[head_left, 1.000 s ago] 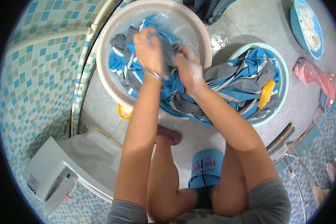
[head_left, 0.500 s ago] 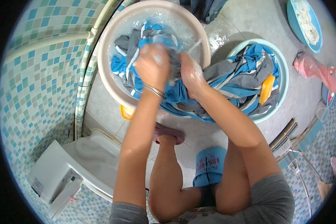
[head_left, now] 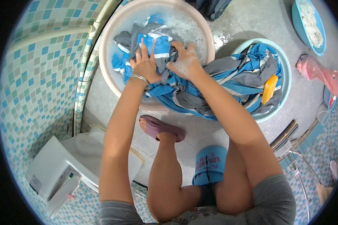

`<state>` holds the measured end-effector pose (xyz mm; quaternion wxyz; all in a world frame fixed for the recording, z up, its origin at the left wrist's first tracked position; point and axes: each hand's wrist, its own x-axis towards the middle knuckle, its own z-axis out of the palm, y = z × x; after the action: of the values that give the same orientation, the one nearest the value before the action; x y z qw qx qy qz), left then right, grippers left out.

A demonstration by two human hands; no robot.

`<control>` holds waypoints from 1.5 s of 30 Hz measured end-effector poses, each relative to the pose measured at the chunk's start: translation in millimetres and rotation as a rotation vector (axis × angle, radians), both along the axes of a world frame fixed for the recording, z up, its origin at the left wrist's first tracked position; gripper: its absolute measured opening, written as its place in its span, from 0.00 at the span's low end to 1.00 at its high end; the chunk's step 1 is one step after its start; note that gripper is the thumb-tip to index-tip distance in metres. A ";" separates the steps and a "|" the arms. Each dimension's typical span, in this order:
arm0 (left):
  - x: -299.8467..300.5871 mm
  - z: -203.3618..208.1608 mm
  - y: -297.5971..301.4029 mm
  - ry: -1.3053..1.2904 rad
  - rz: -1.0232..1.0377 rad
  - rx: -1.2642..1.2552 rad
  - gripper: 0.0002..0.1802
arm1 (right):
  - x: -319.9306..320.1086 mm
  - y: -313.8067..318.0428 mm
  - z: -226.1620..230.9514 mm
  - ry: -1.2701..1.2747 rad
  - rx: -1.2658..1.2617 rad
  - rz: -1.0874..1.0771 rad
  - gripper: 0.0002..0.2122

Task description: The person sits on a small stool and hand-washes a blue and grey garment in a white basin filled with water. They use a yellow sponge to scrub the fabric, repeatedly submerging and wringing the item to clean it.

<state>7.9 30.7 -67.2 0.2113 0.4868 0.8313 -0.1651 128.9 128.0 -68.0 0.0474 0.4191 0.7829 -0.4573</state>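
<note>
A large pale pink basin (head_left: pixel 107 69) holds sudsy water and part of a bedsheet-like cloth (head_left: pixel 159 47) with blue, grey and white stripes. My left hand (head_left: pixel 145 67), a bangle on its wrist, lies on this cloth with its fingers spread. Close beside it, my right hand (head_left: pixel 186 63) rests on the wet fabric, foam over its back, fingers apart and slightly bent. The cloth runs over the basin's rim into a light blue basin (head_left: pixel 286 80) on the right. On the cloth there sits an orange-yellow block (head_left: pixel 269 89), its kind unclear.
A blue basin of white cloth (head_left: pixel 312 28) stands far right, near a pink plastic bag (head_left: pixel 319 71). Dark fabric (head_left: pixel 213 8) lies behind the pink basin. A white toilet (head_left: pixel 64 165) is at lower left; a blue bucket (head_left: pixel 210 161) stands between my legs.
My hands, close together and blurred over bunched cloth before, have moved apart and spread on it. The left has shifted slightly left and down; a blue patch of cloth now shows between them.
</note>
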 end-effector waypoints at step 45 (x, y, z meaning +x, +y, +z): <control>-4.9 3.3 -15.6 -0.019 0.242 0.581 0.66 | -22.4 -4.2 -19.2 -0.026 0.095 -0.082 0.28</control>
<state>3.0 15.1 -63.9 0.0893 0.4259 0.8935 0.1104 106.5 123.9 -87.2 0.0190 0.4583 0.7854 -0.4156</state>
